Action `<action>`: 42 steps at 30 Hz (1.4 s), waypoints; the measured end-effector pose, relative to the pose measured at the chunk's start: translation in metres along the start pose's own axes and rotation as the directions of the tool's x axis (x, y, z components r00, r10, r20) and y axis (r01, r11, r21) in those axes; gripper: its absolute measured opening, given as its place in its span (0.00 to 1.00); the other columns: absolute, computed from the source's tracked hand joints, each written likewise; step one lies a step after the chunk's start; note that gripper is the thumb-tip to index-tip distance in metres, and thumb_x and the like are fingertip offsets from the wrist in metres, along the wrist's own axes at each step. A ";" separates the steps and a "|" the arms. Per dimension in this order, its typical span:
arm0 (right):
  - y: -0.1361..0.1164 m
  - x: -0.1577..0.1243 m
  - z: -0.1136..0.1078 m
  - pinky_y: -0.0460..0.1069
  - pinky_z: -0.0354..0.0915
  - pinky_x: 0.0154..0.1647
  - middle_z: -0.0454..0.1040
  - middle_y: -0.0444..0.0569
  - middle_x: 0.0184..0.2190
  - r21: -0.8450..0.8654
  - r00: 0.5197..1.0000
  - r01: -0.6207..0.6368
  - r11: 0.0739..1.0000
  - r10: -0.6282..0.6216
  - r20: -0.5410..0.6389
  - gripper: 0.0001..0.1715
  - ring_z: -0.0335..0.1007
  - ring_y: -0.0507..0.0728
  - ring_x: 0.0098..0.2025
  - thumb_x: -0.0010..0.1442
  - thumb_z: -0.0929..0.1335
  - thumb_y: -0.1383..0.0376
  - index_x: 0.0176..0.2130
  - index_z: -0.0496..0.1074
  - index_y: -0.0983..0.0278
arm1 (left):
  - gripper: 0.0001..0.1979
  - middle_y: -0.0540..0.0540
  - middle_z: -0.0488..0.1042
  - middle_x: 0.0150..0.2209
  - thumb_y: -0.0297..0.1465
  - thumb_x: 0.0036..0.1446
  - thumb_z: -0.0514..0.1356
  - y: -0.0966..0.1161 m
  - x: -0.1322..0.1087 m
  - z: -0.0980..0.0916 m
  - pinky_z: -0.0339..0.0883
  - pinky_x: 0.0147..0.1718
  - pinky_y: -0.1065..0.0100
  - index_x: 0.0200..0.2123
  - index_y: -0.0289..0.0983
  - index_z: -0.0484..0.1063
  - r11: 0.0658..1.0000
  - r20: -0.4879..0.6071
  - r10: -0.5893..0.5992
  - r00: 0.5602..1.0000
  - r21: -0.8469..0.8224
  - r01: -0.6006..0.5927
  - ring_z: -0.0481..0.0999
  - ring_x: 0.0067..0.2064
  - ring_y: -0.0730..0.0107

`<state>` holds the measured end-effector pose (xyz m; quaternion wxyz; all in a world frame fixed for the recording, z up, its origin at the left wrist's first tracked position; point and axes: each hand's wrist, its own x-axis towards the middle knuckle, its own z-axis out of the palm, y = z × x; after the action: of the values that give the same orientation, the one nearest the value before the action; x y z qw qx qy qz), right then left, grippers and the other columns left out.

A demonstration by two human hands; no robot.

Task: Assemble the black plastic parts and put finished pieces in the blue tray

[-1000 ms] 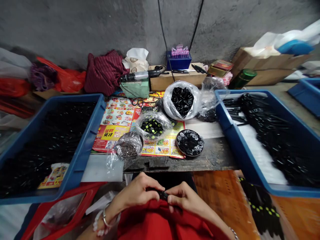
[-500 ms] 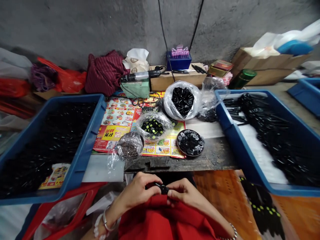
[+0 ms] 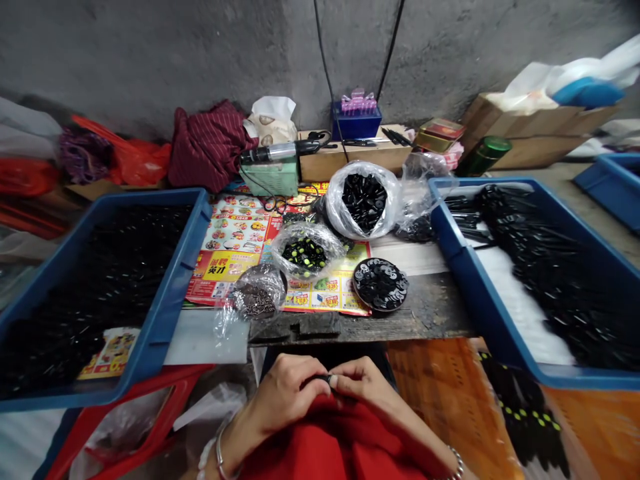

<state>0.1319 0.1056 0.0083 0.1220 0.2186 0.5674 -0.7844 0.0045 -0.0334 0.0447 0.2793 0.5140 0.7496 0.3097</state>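
Over the red cloth (image 3: 325,443) on my lap, my left hand (image 3: 293,387) and my right hand (image 3: 361,381) meet at the fingertips. Both are closed on a small black plastic part (image 3: 321,378), mostly hidden by the fingers, so its exact kind cannot be made out. On the bench in front lie a round dish of flat black pieces (image 3: 380,285), a plastic bag of black and yellow-green pieces (image 3: 303,255), a bag of glossy black pieces (image 3: 364,202) and a plastic-lined dish of small metal parts (image 3: 259,293).
Blue trays hold many black parts, one at left (image 3: 165,303) and one at right (image 3: 493,313). A red plastic stool (image 3: 173,407) stands below the left tray. Behind the bags are a power tool (image 3: 280,152), scissors (image 3: 275,203) and a blue box (image 3: 356,125). Cables hang along the wall.
My fingertips have drawn closer together over the black part, which shows less now. Both hands have shifted slightly. The things on the bench have stayed in place.
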 end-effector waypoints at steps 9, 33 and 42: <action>-0.001 0.000 0.000 0.44 0.56 0.22 0.70 0.45 0.18 0.029 0.999 0.021 0.999 -0.022 0.039 0.31 0.59 0.49 0.19 0.52 0.69 0.44 0.25 0.75 0.71 | 0.06 0.47 0.80 0.27 0.25 0.55 0.60 0.000 0.000 -0.004 0.63 0.30 0.72 0.31 0.36 0.78 1.000 -0.001 0.018 1.000 -0.017 -0.018 0.77 0.29 0.68; -0.012 -0.004 -0.003 0.43 0.61 0.21 0.73 0.48 0.21 0.141 0.986 -0.066 0.988 0.043 0.163 0.32 0.63 0.48 0.18 0.48 0.73 0.45 0.35 0.79 0.72 | 0.06 0.46 0.80 0.26 0.24 0.53 0.61 -0.008 0.008 -0.019 0.65 0.30 0.74 0.29 0.34 0.79 0.986 0.074 0.092 0.993 -0.144 -0.081 0.77 0.28 0.69; -0.004 -0.002 -0.006 0.45 0.58 0.23 0.73 0.47 0.21 0.070 0.995 -0.007 0.998 0.000 0.100 0.24 0.61 0.49 0.20 0.51 0.73 0.50 0.30 0.79 0.72 | 0.10 0.43 0.82 0.37 0.25 0.58 0.59 -0.016 0.003 -0.012 0.70 0.39 0.66 0.43 0.35 0.75 0.931 -0.007 0.363 0.932 -0.016 -0.363 0.80 0.38 0.62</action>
<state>0.1328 0.1120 0.0113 0.1437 0.1842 0.5325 -0.8135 -0.0145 -0.0375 0.0398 0.2202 0.6407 0.6395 0.3634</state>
